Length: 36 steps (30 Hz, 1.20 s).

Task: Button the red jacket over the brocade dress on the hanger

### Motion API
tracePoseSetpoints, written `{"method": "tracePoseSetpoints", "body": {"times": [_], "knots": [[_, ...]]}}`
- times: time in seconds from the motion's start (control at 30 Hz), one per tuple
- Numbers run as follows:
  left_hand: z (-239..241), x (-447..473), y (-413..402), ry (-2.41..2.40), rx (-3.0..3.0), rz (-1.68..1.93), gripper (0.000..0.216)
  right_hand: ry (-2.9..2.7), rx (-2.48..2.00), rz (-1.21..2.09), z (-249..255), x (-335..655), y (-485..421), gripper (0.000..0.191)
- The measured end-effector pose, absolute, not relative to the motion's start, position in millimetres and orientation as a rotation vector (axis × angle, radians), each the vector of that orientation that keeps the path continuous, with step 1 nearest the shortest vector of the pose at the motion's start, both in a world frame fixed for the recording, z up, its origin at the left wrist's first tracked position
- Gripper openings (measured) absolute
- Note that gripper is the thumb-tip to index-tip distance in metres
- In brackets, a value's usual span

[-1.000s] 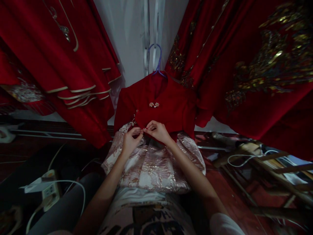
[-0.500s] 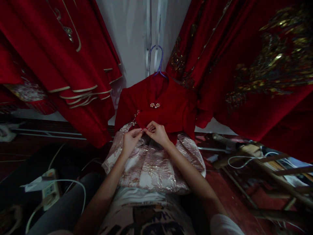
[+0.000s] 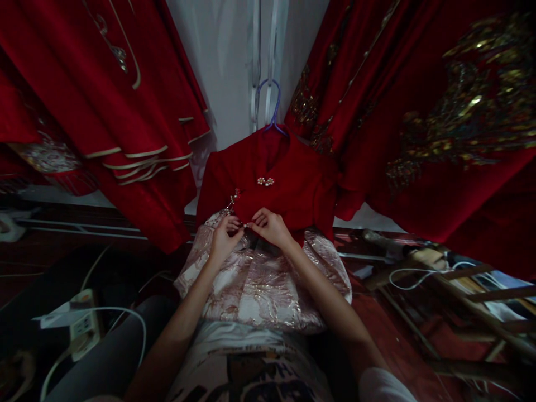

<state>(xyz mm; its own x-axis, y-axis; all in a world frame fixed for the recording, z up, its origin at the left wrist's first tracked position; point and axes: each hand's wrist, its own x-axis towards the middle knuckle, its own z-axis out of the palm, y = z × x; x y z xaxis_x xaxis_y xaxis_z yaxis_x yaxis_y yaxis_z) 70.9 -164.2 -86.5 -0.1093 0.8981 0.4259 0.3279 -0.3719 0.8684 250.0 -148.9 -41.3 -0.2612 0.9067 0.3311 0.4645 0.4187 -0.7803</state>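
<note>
A red velvet jacket [image 3: 293, 184] hangs on a blue hanger [image 3: 271, 106] in front of me, closed at the collar by a pearl clasp [image 3: 265, 181]. Below it spreads a pink and gold brocade skirt [image 3: 259, 285]. My left hand [image 3: 224, 237] and my right hand [image 3: 270, 226] meet at the jacket's lower front edge. Both hands pinch the cloth around a small beaded fastener [image 3: 245, 225]. A second beaded clasp [image 3: 233, 199] shows just above my left hand.
Red embroidered gowns hang at the left [image 3: 104, 111] and right [image 3: 439, 123]. A white power strip [image 3: 81, 329] with cables lies on the floor at the lower left. A wooden frame with a white cord [image 3: 439, 273] sits at the right.
The hands stay pinched at the same spot on the jacket edge, shifting only slightly. The view has drifted a little downward.
</note>
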Motion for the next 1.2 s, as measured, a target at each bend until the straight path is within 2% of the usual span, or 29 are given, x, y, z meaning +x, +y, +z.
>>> {"method": "tracePoseSetpoints", "body": {"times": [0.13,0.3,0.47,0.63,0.8,1.2], "knots": [[-84.3,67.3,-164.3,1.418,1.720,1.563,0.017,-1.804,-1.149,0.646,-22.6,261.2,-149.8,0.014],[-79.2,68.5,-170.3,1.418,1.859,1.472,0.012,-1.768,-1.123,0.623,-8.7,267.5,-153.3,0.012],[-76.2,74.0,-175.6,1.500,1.959,1.437,0.019,-1.849,-1.134,0.662,-13.5,262.4,-156.2,0.011],[-77.0,72.4,-175.2,1.467,2.006,1.396,0.012,-2.047,-1.177,0.622,-28.1,256.6,-156.4,0.017],[-78.4,72.7,-174.4,1.439,1.871,1.433,0.018,-2.097,-1.209,0.548,-40.9,251.7,-154.8,0.017],[-69.7,79.5,-176.2,1.256,1.515,1.518,0.028,-2.076,-1.092,0.808,-30.0,260.5,-153.8,0.011]]}}
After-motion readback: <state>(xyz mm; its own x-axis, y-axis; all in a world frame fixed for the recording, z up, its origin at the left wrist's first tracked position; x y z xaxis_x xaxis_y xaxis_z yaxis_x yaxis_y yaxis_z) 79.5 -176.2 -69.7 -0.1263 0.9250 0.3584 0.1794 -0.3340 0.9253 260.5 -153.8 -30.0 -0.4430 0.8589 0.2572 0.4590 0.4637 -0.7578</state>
